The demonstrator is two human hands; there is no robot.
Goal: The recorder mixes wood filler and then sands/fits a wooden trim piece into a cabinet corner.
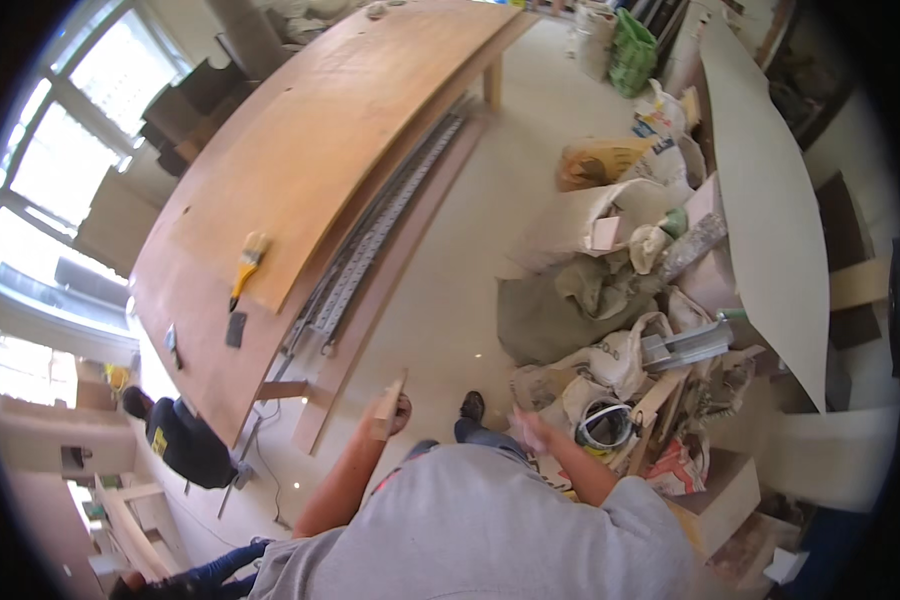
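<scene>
Holding the pale flat strip [381,428], at the lower centre of the frame, close to the body and clear of both the wooden tabletop [320,110] at upper left and the sacks [535,315] at right seems the sound way to handle it here. In the head view, the left hand [386,407] points up-frame, fingers apparently closed round the strip; the right arm bends inward, its right hand [530,432] too blurred to tell how the fingers stand.
</scene>
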